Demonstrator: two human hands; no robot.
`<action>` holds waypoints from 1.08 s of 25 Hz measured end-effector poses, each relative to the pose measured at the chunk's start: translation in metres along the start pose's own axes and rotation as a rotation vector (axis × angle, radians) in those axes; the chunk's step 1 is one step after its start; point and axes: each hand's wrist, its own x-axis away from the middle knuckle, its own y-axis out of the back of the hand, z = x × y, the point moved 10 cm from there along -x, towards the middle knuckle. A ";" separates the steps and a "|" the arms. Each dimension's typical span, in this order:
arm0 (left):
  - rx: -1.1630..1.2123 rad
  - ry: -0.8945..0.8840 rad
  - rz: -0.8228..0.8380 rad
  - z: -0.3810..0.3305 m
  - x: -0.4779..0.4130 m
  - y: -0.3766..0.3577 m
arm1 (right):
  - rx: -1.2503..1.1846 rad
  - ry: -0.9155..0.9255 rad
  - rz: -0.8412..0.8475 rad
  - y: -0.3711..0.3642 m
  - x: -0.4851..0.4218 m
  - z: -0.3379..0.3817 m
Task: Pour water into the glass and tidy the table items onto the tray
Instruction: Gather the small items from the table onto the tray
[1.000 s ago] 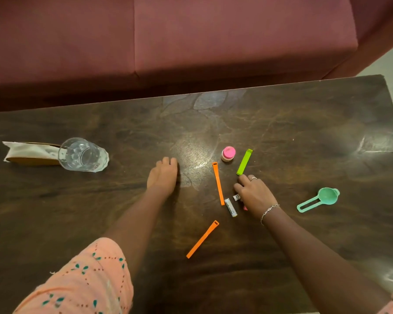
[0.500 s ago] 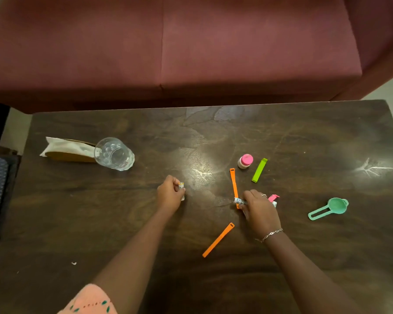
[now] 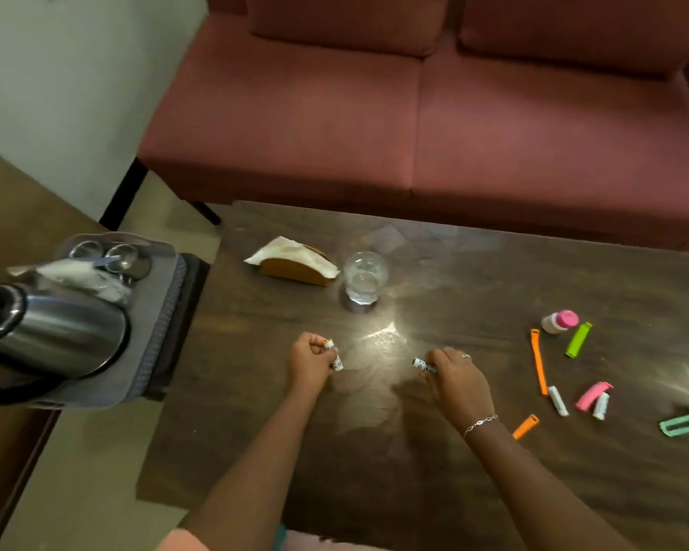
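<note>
The glass [image 3: 364, 282] stands upright on the dark table [image 3: 494, 272], with a napkin holder [image 3: 295, 266] just to its left. Nearer the person than the glass and slightly left of it, the left hand [image 3: 309, 363] is curled round a white tube [image 3: 337, 359]; I cannot tell whether it holds one or two. Nearer than the glass and to its right, the right hand [image 3: 456, 377] pinches a second white tube [image 3: 422, 364].

Well left of the glass, past the table's edge, sits the grey tray [image 3: 152, 324], which carries a steel kettle [image 3: 56, 336] and steel cups [image 3: 108, 254].

Well right of the glass lie a pink-capped bottle [image 3: 559, 322], a green clip [image 3: 578, 340], a long orange strip [image 3: 538, 361], a short orange strip [image 3: 526, 426], a pink clip [image 3: 593, 394], two loose tubes [image 3: 557, 400] and a teal scoop [image 3: 685, 423].
</note>
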 end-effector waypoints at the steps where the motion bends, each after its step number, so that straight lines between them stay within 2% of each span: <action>1: 0.033 0.018 -0.021 0.003 -0.002 0.018 | -0.007 -0.001 0.008 -0.004 -0.002 0.017; 6: 0.168 0.040 -0.218 0.016 -0.020 0.162 | -0.006 0.215 0.089 -0.049 -0.036 0.162; 10: 0.070 -0.028 -0.377 0.032 -0.025 0.261 | -0.020 0.324 0.199 -0.098 -0.052 0.257; 16: 0.016 0.106 -0.611 0.095 -0.060 0.386 | 0.015 0.526 0.369 -0.181 -0.063 0.403; 21: -0.137 0.222 -0.556 0.127 -0.105 0.414 | 0.060 0.608 0.463 -0.239 -0.079 0.481; 27: -0.306 0.376 -0.461 0.162 -0.139 0.404 | 0.189 0.645 0.532 -0.313 -0.095 0.516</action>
